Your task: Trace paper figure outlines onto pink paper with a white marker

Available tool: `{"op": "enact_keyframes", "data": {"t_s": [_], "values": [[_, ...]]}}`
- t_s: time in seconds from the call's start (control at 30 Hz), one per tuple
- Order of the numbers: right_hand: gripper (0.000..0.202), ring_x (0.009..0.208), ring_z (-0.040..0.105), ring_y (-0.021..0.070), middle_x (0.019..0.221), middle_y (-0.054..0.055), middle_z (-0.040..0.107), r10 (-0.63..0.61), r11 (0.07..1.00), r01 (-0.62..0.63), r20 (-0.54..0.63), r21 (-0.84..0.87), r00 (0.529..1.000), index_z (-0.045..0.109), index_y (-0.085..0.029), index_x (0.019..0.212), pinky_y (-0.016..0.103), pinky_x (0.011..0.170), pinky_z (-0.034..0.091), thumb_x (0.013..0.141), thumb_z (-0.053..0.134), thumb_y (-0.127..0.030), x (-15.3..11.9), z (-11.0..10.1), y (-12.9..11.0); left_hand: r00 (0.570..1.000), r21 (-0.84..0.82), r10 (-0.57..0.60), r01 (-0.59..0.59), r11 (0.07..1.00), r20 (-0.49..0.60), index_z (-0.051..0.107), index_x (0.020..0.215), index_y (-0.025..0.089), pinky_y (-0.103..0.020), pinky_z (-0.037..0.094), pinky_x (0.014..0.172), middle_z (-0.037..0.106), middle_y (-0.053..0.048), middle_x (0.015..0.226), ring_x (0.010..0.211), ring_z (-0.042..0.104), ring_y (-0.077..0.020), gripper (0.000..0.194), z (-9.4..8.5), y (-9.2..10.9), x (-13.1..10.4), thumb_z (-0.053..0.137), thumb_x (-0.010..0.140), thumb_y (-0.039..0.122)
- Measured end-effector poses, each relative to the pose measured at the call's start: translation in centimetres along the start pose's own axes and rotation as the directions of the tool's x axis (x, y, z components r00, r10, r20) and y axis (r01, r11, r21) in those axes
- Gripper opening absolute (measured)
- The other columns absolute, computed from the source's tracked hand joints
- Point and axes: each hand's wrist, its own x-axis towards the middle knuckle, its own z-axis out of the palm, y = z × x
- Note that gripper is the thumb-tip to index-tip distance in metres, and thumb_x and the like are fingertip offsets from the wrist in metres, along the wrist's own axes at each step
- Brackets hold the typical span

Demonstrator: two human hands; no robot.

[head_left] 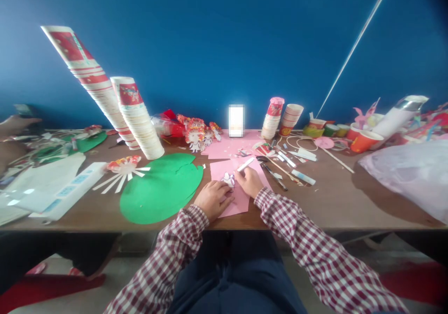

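A pink sheet of paper (pixel 241 199) lies in front of me near the table's front edge. On it is a small paper cutout figure (pixel 228 179), white with purple-blue parts. My left hand (pixel 214 199) rests flat on the sheet, fingers stretched out, their tips at the figure's lower left edge. Between the fingers of my right hand (pixel 249 182) is a white marker (pixel 245 164), slanting up to the right. That hand is closed around it just right of the figure; the marker's lower end is hidden by the fingers.
Left of the sheet lies a green paper leaf (pixel 161 190) beside a cutout with white strips (pixel 124 167). Tall paper cup stacks (pixel 138 118) lean behind it. Markers, a glue stick (pixel 303 177) and sticks lie to the right, before a plastic bag (pixel 406 174). Another person's hand (pixel 17 125) is far left.
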Motion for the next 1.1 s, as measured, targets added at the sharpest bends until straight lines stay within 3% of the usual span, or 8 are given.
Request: {"op": "enact_keyframes", "data": {"t_s": [1.1], "values": [[0.017,0.055,0.058,0.0133,0.06,0.002,0.062,0.0,1.0,0.0,0.028,0.011,1.0,0.058,-0.017,0.07,0.021,0.054,0.043,0.084,0.053,-0.026,-0.04,-0.07,-0.15,1.0,0.001,-0.007,0.007,1.0,0.015,0.06,0.106,0.019,-0.039,0.042,0.09,0.06,-0.008,0.107,0.098,0.053,-0.0215,0.032,0.07,-0.09,0.06,0.047,0.087,0.041]]}}
